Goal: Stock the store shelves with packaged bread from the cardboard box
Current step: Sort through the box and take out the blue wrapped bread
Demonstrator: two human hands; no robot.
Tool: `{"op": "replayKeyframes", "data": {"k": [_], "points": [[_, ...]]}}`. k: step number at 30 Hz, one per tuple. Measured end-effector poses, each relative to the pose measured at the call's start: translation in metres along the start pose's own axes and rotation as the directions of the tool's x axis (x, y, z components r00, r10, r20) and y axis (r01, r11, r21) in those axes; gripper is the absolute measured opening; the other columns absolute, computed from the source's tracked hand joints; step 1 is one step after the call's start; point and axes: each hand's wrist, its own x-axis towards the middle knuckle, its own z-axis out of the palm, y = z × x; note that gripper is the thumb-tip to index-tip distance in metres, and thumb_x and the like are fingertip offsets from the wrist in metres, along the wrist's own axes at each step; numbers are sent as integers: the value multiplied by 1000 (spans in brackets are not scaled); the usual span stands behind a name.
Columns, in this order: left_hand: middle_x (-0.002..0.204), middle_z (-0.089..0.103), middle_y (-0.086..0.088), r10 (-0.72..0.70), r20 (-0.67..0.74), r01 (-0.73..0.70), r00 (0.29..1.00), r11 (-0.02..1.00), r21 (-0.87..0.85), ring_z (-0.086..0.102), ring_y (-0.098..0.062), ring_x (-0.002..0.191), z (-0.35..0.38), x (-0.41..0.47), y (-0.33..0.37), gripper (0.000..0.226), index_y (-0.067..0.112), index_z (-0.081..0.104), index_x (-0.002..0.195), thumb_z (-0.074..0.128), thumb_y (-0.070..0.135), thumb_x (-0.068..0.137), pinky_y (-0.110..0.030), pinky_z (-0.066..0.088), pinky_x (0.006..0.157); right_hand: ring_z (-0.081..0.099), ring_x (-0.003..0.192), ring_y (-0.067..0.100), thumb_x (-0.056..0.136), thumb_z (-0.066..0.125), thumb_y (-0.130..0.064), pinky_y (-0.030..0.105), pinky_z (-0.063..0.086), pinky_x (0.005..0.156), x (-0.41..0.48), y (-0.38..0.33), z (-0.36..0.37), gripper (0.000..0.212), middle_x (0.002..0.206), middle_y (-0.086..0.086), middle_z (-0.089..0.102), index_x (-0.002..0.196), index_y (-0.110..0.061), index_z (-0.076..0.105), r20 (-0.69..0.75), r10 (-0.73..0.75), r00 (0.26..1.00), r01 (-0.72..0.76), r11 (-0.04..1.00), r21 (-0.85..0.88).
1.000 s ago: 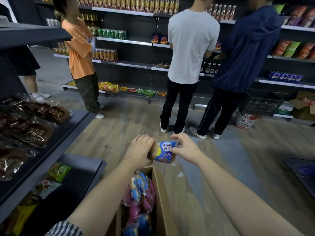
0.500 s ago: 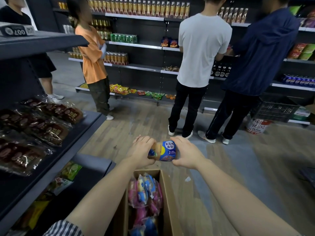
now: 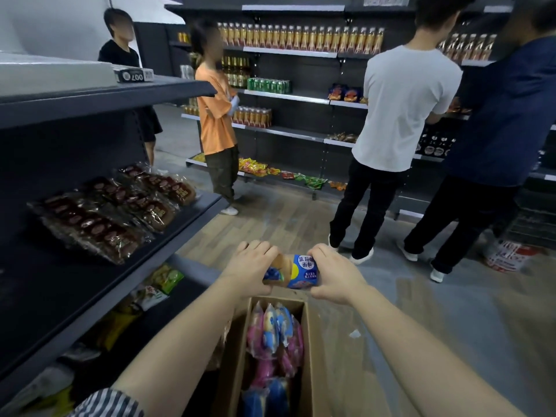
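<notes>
Stocking looks only partly done: the middle shelf (image 3: 192, 219) on the left carries several dark bread packs (image 3: 120, 212), with bare space nearer the camera. The cardboard box (image 3: 312, 350) below holds many pink and blue packets (image 3: 272, 331) standing on end; how deep they go I cannot tell. 1 blue bread packet (image 3: 298, 272) is above the box's far end, clamped between the left hand (image 3: 251, 267) and the right hand (image 3: 334, 273), fingers curled round each end.

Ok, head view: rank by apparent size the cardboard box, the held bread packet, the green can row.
Largest to smallest: cardboard box; bread packet; green can row. The last two look close, and the cans stand far off, so unsure.
</notes>
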Motion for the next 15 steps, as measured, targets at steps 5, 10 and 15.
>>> {"op": "replayKeyframes", "data": {"k": [5,10,15], "points": [[130,47,4,-92,-5,92,996,995,28,41,-17,123,-15,-53,0,69,26,39,135,67,53,78,-35,29,100,53,108,20,67,71,-46,29,42,84,-8,-30,-4,69,121,-1,48,125,-18,45,11,-121,993,122,991,-55],[127,48,4,-223,-2,223,975,971,90,43,-19,123,-32,-115,-10,65,26,42,127,68,56,75,-39,30,100,53,107,18,65,74,-52,30,43,89,-10,-78,-2,74,120,-2,50,125,-20,46,6,-260,966,260,965,-40],[132,47,3,-374,12,369,927,918,143,44,-21,124,-54,-188,-26,71,25,41,133,70,50,73,-39,31,100,52,110,16,64,72,-50,33,49,89,-6,-144,-3,73,120,-2,49,125,-21,45,46,-401,915,402,916,-9]]}}
